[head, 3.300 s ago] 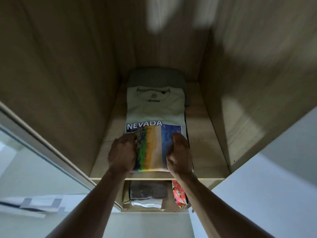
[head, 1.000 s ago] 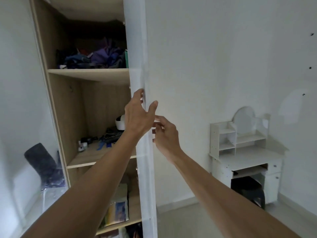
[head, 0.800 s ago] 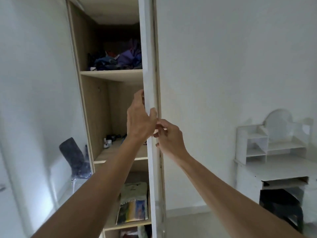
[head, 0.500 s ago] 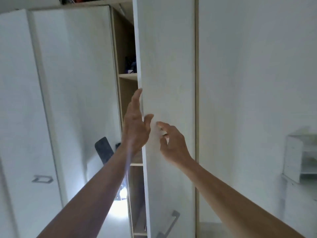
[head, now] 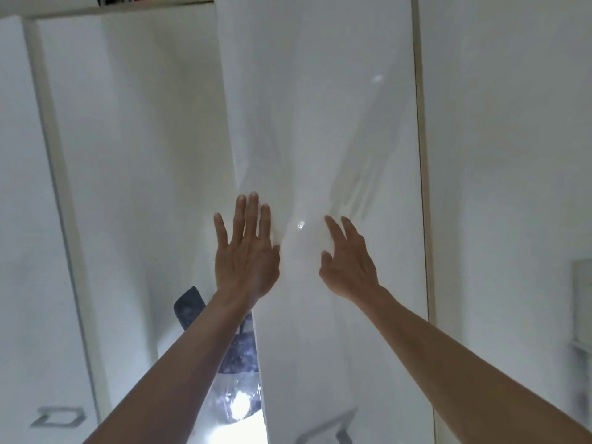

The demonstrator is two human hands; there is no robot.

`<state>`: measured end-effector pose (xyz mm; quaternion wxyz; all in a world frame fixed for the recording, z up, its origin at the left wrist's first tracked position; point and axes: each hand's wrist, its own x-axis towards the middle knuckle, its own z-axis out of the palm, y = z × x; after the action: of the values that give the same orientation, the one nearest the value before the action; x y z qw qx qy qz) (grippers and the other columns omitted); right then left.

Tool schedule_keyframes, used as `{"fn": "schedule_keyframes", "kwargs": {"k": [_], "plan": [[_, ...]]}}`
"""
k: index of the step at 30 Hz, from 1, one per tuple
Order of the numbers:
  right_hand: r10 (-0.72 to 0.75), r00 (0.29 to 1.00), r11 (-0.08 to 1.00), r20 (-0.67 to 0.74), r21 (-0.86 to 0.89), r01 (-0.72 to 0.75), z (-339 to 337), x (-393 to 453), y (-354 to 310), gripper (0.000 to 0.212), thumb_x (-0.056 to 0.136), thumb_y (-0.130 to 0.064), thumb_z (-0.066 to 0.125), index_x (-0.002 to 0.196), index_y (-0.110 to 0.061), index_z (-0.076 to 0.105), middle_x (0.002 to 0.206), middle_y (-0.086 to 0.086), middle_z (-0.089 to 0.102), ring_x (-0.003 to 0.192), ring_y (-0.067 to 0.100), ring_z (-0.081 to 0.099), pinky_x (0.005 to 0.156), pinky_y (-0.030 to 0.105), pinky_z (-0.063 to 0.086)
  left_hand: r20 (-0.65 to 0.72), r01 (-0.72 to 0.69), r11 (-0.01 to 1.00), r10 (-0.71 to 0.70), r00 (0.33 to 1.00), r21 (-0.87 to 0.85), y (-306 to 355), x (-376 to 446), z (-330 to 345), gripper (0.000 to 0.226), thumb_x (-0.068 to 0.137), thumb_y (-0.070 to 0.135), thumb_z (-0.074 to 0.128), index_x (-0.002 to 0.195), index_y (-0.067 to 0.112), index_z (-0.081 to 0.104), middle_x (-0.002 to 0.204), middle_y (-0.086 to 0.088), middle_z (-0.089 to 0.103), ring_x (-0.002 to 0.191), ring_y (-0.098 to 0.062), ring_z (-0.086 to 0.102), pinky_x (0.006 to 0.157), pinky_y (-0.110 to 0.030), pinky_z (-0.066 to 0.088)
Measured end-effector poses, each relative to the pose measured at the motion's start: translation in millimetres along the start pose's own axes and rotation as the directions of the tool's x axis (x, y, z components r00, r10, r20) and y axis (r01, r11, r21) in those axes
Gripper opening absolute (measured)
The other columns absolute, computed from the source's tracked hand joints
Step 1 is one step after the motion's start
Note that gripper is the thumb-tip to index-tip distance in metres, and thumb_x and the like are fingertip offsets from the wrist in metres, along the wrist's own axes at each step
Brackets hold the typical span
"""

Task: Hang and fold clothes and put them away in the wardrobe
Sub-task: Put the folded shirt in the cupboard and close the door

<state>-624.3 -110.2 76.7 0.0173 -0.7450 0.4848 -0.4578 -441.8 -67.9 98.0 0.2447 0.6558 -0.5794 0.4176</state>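
The person faces a tall, glossy white wardrobe door with both arms stretched forward; the left hand lies against the door near its left edge, its fingers straight and spread, pointing upward, holding nothing; the right hand is just to the right of it, fingers extended and slightly splayed with the tips at the door's surface, the thumb tucked a little inward, likewise gripping nothing; whether the right palm itself presses the panel cannot be told. The two hands are near each other but apart, with a bright glint on the door between them; faint reflections of the arms streak up the panel above the right hand.

No clothes show in this view; the wardrobe's inside is hidden behind the door. A metal handle sits low on the door, near the bottom edge of the view. To the left stands another white wardrobe panel with a beige frame strip beside it; a flat grey handle shows on the far-left panel at the bottom corner. Behind the left forearm, a dark chair back appears with a bright glare below it. A plain white wall fills the right side; a white piece of furniture, blurred, is cut off at the right edge.
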Motion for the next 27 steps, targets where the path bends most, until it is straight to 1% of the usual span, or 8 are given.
{"fn": "schedule_keyframes", "kwargs": {"k": [2, 4, 8, 14, 16, 19, 23, 27], "plan": [[-0.005, 1.000, 0.999, -0.023, -0.054, 0.004, 7, 19, 1, 0.072, 0.101, -0.027, 0.045, 0.158, -0.040, 0.004, 0.167, -0.009, -0.005, 0.153, 0.018, 0.004, 0.113, 0.042, 0.037, 0.035, 0.034, 0.998, -0.032, 0.999, -0.058, -4, 12, 23, 0.079, 0.102, 0.050, 0.026, 0.154, 0.015, -0.022, 0.158, -0.005, -0.037, 0.146, -0.025, -0.034, 0.120, -0.059, -0.004], [-0.018, 0.999, 0.994, -0.052, -0.108, 0.012, 11, 41, 3, 0.073, 0.101, -0.030, 0.044, 0.159, -0.040, 0.001, 0.167, -0.008, -0.009, 0.154, 0.018, 0.000, 0.114, 0.043, 0.035, 0.058, 0.080, 0.986, -0.073, 0.996, -0.144, -7, 24, 44, 0.081, 0.101, 0.056, 0.022, 0.152, 0.017, -0.028, 0.155, -0.001, -0.043, 0.144, -0.026, -0.037, 0.121, -0.060, -0.003], [-0.068, 0.990, 0.980, -0.124, -0.192, 0.044, 17, 80, 8, 0.073, 0.101, -0.034, 0.043, 0.159, -0.039, -0.002, 0.168, -0.005, -0.013, 0.155, 0.022, -0.003, 0.115, 0.048, 0.028, 0.063, 0.127, 0.968, -0.116, 0.991, -0.218, -13, 49, 79, 0.078, 0.101, 0.061, 0.018, 0.152, 0.024, -0.028, 0.155, 0.003, -0.043, 0.144, -0.028, -0.036, 0.119, -0.061, -0.005], [-0.155, 0.972, 0.929, -0.178, -0.361, 0.082, 28, 130, 39, 0.067, 0.103, -0.044, 0.028, 0.157, -0.040, -0.012, 0.164, -0.006, -0.026, 0.152, 0.025, -0.022, 0.119, 0.062, 0.012, 0.043, 0.157, 0.937, -0.151, 0.988, -0.313, -15, 85, 118, 0.071, 0.101, 0.063, 0.014, 0.153, 0.032, -0.024, 0.158, 0.005, -0.038, 0.145, -0.026, -0.034, 0.119, -0.062, -0.006], [-0.152, 0.972, 0.932, -0.181, -0.353, 0.080, 36, 143, 49, 0.065, 0.104, -0.046, 0.023, 0.156, -0.041, -0.016, 0.163, -0.007, -0.030, 0.150, 0.024, -0.027, 0.119, 0.066, 0.007, 0.033, 0.146, 0.932, -0.143, 0.989, -0.332, -15, 93, 131, 0.071, 0.101, 0.063, 0.015, 0.153, 0.033, -0.024, 0.158, 0.004, -0.038, 0.146, -0.026, -0.033, 0.119, -0.063, -0.003], [-0.175, 0.958, 0.942, -0.226, -0.323, 0.096, 49, 157, 57, 0.061, 0.106, -0.049, 0.017, 0.155, -0.042, -0.018, 0.163, -0.008, -0.028, 0.150, 0.022, -0.028, 0.117, 0.068, -0.001, -0.005, 0.135, 0.927, -0.146, 0.989, -0.351, -15, 99, 146, 0.073, 0.102, 0.061, 0.018, 0.153, 0.031, -0.024, 0.158, 0.002, -0.038, 0.148, -0.027, -0.029, 0.118, -0.065, 0.000], [-0.191, 0.946, 0.944, -0.263, -0.314, 0.104, 59, 164, 62, 0.060, 0.106, -0.052, 0.015, 0.155, -0.042, -0.017, 0.164, -0.008, -0.028, 0.149, 0.022, -0.030, 0.115, 0.066, -0.010, -0.050, 0.114, 0.927, -0.141, 0.989, -0.358, -14, 100, 153, 0.073, 0.102, 0.059, 0.021, 0.154, 0.030, -0.021, 0.160, 0.000, -0.033, 0.149, -0.027, -0.026, 0.118, -0.065, 0.000], [-0.184, 0.945, 0.948, -0.270, -0.303, 0.098, 63, 162, 65, 0.059, 0.106, -0.053, 0.014, 0.154, -0.043, -0.019, 0.162, -0.010, -0.031, 0.148, 0.020, -0.032, 0.116, 0.062, -0.012, -0.032, 0.129, 0.926, -0.150, 0.988, -0.355, -15, 101, 153, 0.072, 0.102, 0.060, 0.017, 0.153, 0.031, -0.024, 0.159, 0.000, -0.036, 0.148, -0.027, -0.028, 0.119, -0.064, 0.000]]}}
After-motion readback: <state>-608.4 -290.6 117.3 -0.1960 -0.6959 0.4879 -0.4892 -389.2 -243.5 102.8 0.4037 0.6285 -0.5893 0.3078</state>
